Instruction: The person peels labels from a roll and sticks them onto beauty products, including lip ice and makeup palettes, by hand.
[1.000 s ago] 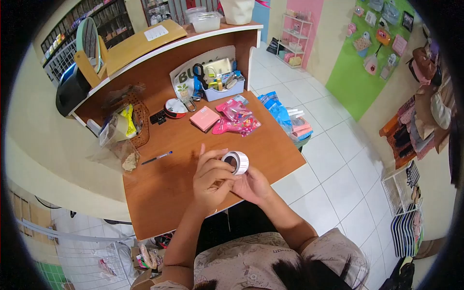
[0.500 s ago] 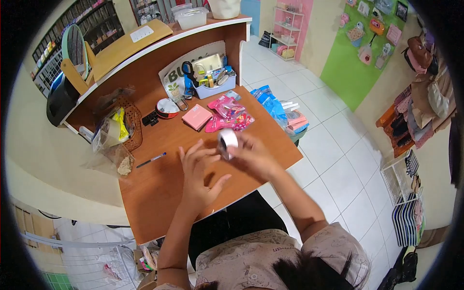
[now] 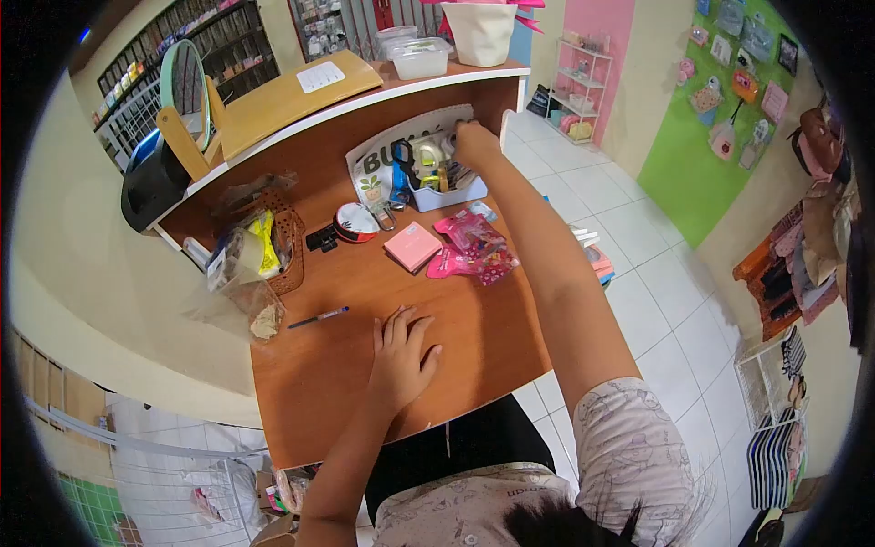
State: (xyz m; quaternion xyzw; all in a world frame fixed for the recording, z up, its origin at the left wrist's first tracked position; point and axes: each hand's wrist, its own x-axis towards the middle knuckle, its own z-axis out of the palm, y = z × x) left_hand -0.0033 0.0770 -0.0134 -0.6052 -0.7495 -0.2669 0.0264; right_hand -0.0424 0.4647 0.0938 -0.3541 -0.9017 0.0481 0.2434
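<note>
My left hand (image 3: 399, 357) lies palm down on the wooden desk (image 3: 365, 428), fingers stretched and holding nothing. A blue pen (image 3: 319, 317) is to its left. My right hand (image 3: 476, 148) reaches to the back right, over the light blue bin (image 3: 451, 197), with its fingers curled. What it holds, if anything, is hidden. Scissors (image 3: 402, 157) and several small tools fill the bin. In front of it are a pink square pad (image 3: 412, 247) and pink plastic packets (image 3: 474, 246). A round red-and-white pouch (image 3: 356, 222) sits to the left of these.
A wicker basket (image 3: 290, 246) with plastic bags stands at the desk's left. The raised shelf above carries a mirror (image 3: 185, 91), a wooden board (image 3: 283, 105), a clear container (image 3: 420, 60) and a white pot (image 3: 480, 35). Right of the desk is tiled floor.
My right hand has moved from mid-desk, where it held a white roll of tape, up to the bin. My left hand has lowered flat onto the desk. The camera view has shifted.
</note>
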